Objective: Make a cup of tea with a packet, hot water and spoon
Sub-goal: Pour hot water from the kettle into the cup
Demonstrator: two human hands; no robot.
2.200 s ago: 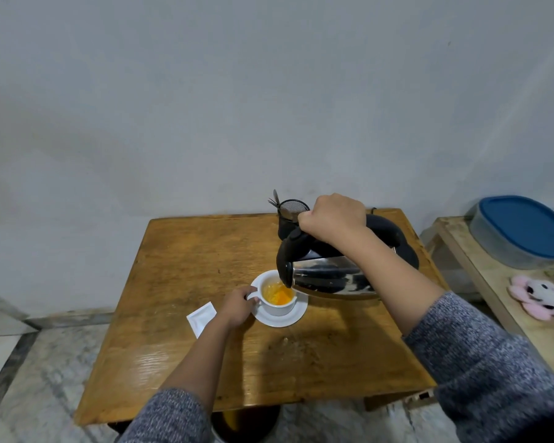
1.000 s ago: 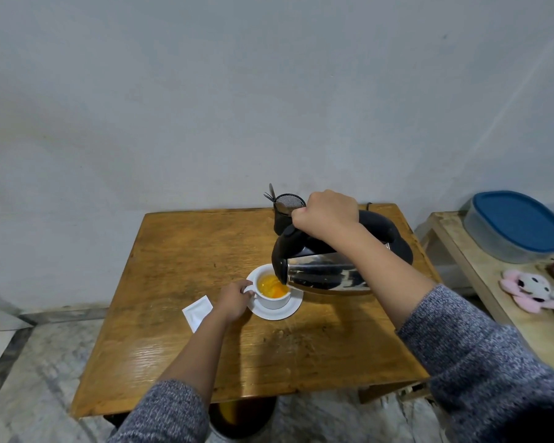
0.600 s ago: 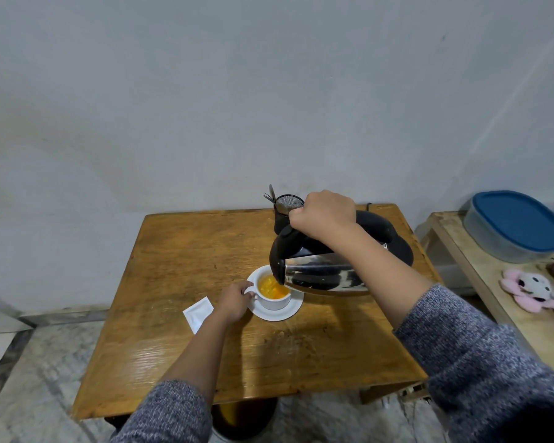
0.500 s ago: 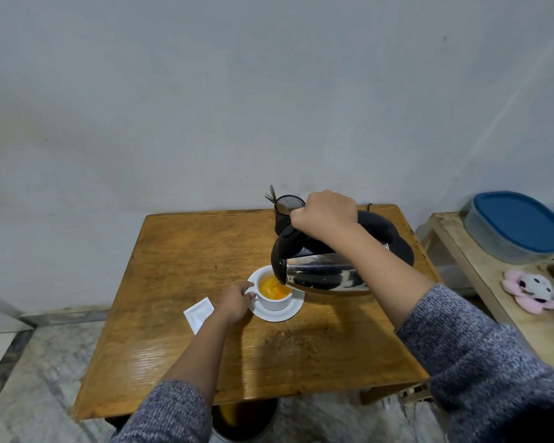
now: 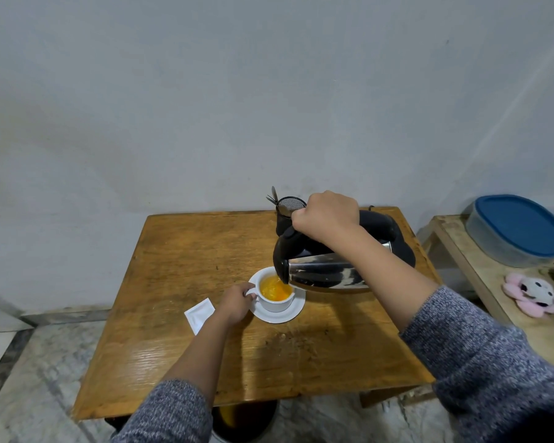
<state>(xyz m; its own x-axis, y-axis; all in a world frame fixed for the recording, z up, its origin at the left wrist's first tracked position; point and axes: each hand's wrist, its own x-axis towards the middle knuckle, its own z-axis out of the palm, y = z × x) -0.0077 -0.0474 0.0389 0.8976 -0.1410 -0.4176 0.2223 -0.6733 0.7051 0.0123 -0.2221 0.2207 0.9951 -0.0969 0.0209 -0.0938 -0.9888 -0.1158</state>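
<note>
A white cup (image 5: 275, 302) holding orange-yellow liquid stands on a white saucer (image 5: 291, 314) in the middle of the wooden table (image 5: 179, 251). My left hand (image 5: 235, 303) grips the cup's handle. My right hand (image 5: 327, 215) is closed on the black handle of a steel kettle (image 5: 327, 276), which is tilted with its black spout right over the cup. A white packet (image 5: 199, 314) lies flat on the table just left of my left hand. Spoons (image 5: 275, 197) stick up from a black mesh holder (image 5: 285, 215) behind the kettle.
A lower wooden side table (image 5: 454, 241) at the right carries a clear tub with a blue lid (image 5: 522, 228) and soft toys (image 5: 534, 294). A grey wall rises behind the table. Marble floor shows at the left and below.
The kettle stays tilted over the cup in my right hand. The liquid in the cup has risen a little. My left hand has kept hold of the cup handle.
</note>
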